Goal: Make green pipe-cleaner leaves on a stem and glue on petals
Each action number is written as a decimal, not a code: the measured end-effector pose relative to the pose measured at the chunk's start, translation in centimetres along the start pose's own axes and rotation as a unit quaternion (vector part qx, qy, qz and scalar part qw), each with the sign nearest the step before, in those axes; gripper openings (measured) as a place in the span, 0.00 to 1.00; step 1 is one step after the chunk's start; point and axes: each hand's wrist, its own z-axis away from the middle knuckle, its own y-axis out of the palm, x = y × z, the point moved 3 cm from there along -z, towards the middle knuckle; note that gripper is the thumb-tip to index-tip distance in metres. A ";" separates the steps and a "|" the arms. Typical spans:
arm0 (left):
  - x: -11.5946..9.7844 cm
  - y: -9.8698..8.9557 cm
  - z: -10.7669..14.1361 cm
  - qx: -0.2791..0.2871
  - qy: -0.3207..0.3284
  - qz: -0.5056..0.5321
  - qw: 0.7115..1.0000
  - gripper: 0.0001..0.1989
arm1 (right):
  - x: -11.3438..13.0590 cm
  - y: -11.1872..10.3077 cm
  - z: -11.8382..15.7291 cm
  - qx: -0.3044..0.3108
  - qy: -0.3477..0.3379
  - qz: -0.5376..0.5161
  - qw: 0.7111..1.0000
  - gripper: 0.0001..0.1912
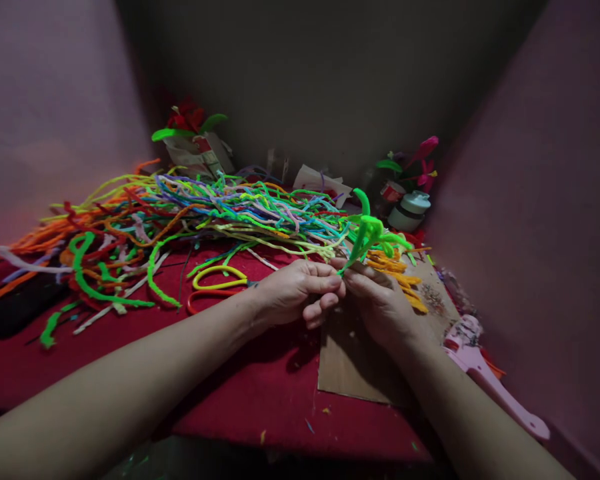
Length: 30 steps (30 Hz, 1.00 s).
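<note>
Pinching the base of a fuzzy green bundle [364, 237], the left hand [305, 290] and right hand [380, 297] meet above the left edge of a brown board [353, 357]. 2 looped handles [223, 290], yellow and red, lie left of them; a pile of coloured stems [260, 210] sprawls across the far side of a red cloth [260, 400].

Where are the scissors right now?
In the head view, the scissors lie left of centre on the red cloth, partly hidden behind the left hand.
</note>
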 end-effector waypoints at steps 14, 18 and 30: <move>0.1 1.1 1.0 0.127 -0.039 0.125 0.983 0.08 | 0.7 0.6 0.8 0.138 0.023 -0.002 0.990 0.14; 0.1 1.0 0.9 0.124 -0.049 0.086 0.987 0.09 | 0.8 0.5 0.5 0.121 -0.014 0.024 0.992 0.08; -0.1 1.0 0.3 0.064 -0.019 0.028 0.997 0.11 | 0.3 0.2 0.4 0.043 -0.013 0.016 0.999 0.08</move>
